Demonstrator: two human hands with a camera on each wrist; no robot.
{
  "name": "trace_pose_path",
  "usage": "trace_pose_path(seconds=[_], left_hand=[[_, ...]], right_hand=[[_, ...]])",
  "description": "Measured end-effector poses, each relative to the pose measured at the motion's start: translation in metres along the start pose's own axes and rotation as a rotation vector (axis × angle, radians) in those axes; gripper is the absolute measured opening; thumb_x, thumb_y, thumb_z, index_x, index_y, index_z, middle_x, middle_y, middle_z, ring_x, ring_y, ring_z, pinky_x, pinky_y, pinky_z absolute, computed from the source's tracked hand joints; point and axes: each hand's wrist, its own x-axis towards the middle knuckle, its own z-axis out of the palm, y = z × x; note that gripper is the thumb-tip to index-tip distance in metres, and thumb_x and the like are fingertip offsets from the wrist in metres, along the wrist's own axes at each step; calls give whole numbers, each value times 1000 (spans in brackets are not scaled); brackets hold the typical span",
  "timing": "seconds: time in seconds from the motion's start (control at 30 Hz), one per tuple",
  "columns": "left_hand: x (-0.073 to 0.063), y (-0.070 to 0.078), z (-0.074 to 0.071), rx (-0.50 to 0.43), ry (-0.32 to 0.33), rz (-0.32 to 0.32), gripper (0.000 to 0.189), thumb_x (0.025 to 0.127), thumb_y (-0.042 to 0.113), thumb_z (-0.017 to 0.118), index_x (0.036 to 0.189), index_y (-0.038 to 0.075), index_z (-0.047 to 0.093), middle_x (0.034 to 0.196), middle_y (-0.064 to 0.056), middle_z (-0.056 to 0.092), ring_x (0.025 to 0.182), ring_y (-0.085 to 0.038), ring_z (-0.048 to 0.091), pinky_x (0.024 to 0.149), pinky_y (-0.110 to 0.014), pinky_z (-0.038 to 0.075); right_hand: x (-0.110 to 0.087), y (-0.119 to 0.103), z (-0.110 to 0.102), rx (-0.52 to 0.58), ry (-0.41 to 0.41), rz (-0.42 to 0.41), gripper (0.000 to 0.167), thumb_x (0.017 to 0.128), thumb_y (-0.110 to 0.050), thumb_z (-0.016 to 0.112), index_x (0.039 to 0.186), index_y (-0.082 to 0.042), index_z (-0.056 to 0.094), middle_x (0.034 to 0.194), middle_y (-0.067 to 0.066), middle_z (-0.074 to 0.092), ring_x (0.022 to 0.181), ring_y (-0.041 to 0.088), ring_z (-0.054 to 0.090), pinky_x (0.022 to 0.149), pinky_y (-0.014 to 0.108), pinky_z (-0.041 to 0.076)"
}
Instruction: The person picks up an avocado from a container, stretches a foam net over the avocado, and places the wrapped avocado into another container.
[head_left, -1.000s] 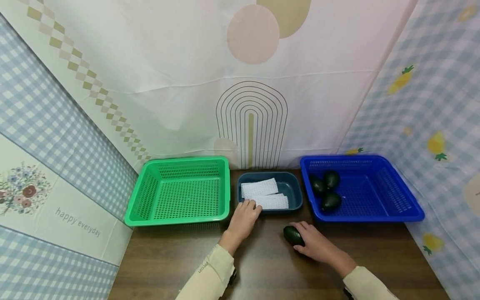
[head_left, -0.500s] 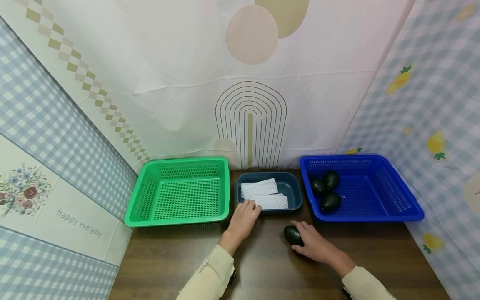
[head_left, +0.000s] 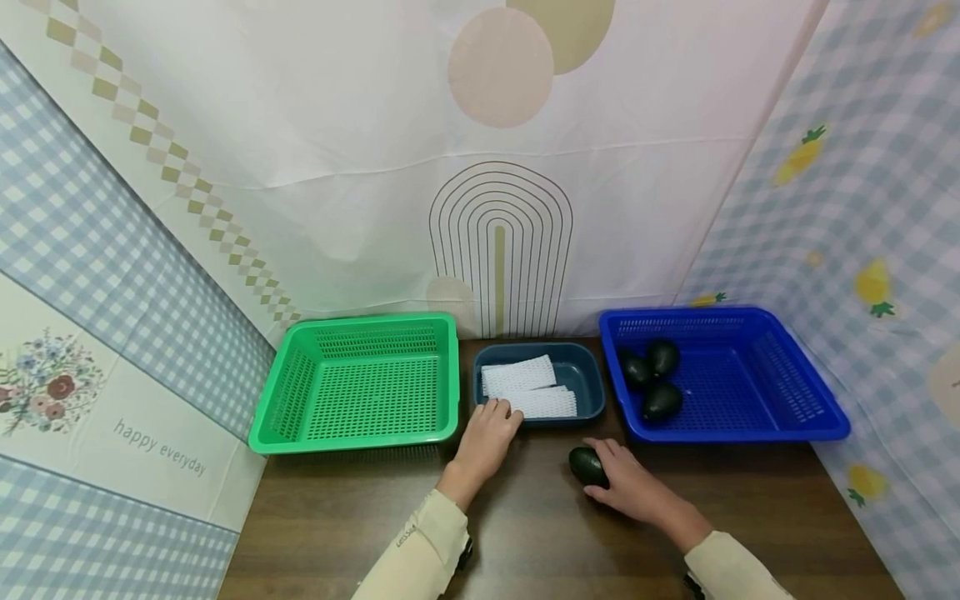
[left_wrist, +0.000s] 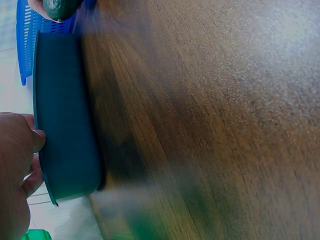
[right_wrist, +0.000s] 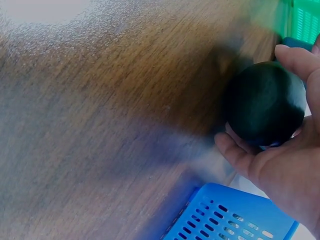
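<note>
My right hand (head_left: 633, 485) holds a dark green avocado (head_left: 587, 467) over the table, in front of the baskets. In the right wrist view, thumb and fingers curve round the avocado (right_wrist: 265, 102). My left hand (head_left: 487, 440) grips the near rim of a dark teal plastic tub (head_left: 590, 398). Seen from the left wrist, a thumb lies against the tub's outer wall (left_wrist: 67, 115); the fingers inside are partly hidden. Two white foam net sleeves (head_left: 517, 377) lie in the tub, the nearer one (head_left: 543, 402) right by the left fingertips.
A green mesh basket (head_left: 375, 396) stands left of the tub, nothing in it. On the right is a blue mesh basket (head_left: 738, 392) with three avocados (head_left: 662, 402) at its left end. Brown wood table (head_left: 525, 533) lies in front; patterned cloth hangs behind and at both sides.
The avocado and right hand have shifted very slightly, with the avocado turning a little in the fingers. The left hand stays on the tub's rim.
</note>
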Motion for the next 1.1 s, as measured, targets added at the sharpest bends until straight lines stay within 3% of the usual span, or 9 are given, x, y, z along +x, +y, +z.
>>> trace_pose_path(seconds=[0.57,1.1], left_hand=[[1,0,-1,-17,-27,-7,14,97,7,67,106,17,70,98,-4,65,90,-21,60,71,-33,47],[2,0,-5,-8,-42,-6,13,97,7,68,106,16,71,96,-3,65,89,-21,60,69,-32,45]], right_hand=[[-4,-4,-8,-23,34,-22,75,89,-28,82,149,-4,45,141,21,53,126,39,54,97,55,51],[-13,-42,-53,-121,158,-208,72,93,-32,78,151,-6,45,146,18,52,134,35,54,104,53,50]])
